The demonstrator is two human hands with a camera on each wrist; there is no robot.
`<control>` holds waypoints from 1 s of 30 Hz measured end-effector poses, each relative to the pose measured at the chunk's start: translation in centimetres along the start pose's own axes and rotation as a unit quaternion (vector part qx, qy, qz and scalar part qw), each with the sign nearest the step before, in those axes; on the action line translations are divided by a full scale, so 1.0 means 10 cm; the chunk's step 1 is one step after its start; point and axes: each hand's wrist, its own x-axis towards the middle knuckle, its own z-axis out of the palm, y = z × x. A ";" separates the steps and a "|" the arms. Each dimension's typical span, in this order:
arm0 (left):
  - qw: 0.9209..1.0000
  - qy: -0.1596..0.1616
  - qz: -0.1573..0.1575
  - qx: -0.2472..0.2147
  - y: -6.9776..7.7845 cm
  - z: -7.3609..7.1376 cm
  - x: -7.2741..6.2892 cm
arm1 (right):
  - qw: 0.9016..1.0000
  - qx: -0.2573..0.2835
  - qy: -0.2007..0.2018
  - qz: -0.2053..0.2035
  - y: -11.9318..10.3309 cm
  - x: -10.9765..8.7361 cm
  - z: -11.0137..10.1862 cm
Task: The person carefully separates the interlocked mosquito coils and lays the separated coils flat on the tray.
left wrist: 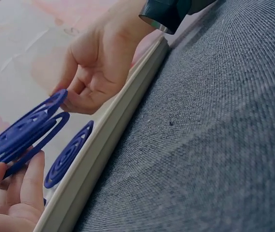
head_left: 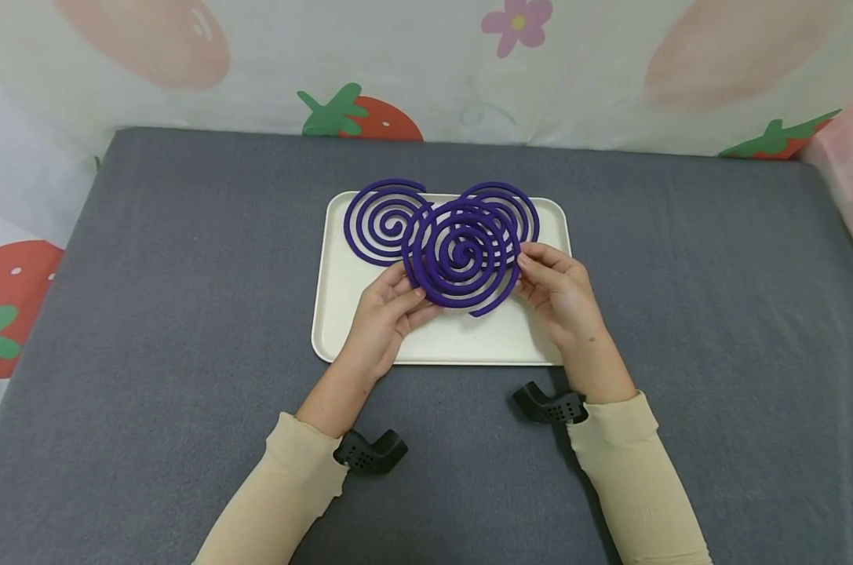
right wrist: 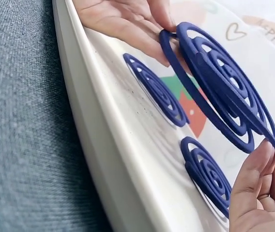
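Both hands hold a purple double mosquito coil (head_left: 461, 253), tilted and raised over a white tray (head_left: 426, 345). Its two spirals lie nested, with one ring standing a little apart from the rest in the right wrist view. My left hand (head_left: 387, 314) grips the lower left edge, thumb on top and fingers beneath. At the opposite edge, my right hand (head_left: 556, 294) pinches the rim between thumb and fingers. Two more purple coils lie on the tray: a left coil (head_left: 394, 227) and a right coil (head_left: 528, 205), the latter partly hidden behind the held one.
The tray rests on a grey cloth-covered table (head_left: 186, 329). A printed curtain (head_left: 433, 63) with strawberries and a flower hangs along the back edge. Each wrist wears a black camera mount, such as the left mount (head_left: 373, 453).
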 end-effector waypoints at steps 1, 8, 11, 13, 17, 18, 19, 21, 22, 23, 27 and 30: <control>1.000 0.000 0.000 -0.003 0.00 0.00 0.00 | 1.000 -0.002 0.003 0.002 0.00 0.00 0.00; 1.000 -0.007 0.003 -0.029 0.01 -0.01 0.00 | 1.000 -0.012 0.006 0.016 0.02 0.00 0.01; 0.999 -0.007 0.007 -0.041 0.01 -0.01 0.01 | 1.000 -0.019 -0.007 0.023 0.03 0.00 0.03; 0.999 -0.007 0.010 -0.046 0.01 -0.01 0.01 | 0.999 -0.032 -0.016 0.027 0.03 0.00 0.03; 0.999 -0.006 0.013 -0.046 0.02 -0.01 0.00 | 0.998 -0.057 -0.025 0.021 0.04 -0.01 0.04; 0.999 -0.006 0.012 -0.043 0.02 -0.01 -0.01 | 0.997 -0.064 -0.025 0.019 0.04 -0.01 0.04; 0.999 -0.005 0.012 -0.043 0.02 -0.01 -0.01 | 0.997 -0.070 -0.025 0.017 0.04 -0.01 0.05; 0.999 -0.002 0.008 -0.041 0.03 -0.02 -0.03 | 0.996 -0.079 -0.026 0.015 0.05 -0.03 0.05; 0.999 0.000 0.005 -0.040 0.04 -0.02 -0.05 | 0.996 -0.085 -0.026 0.015 0.05 -0.04 0.04; 0.999 0.002 0.002 -0.038 0.04 -0.03 -0.06 | 0.995 -0.090 -0.028 0.015 0.05 -0.05 0.04; 1.000 0.009 -0.004 -0.016 0.09 -0.07 -0.16 | 0.992 -0.121 -0.025 0.011 0.04 -0.13 0.00; 1.000 0.008 -0.005 0.010 0.14 -0.13 -0.25 | 0.988 -0.150 -0.023 0.006 0.00 -0.21 -0.06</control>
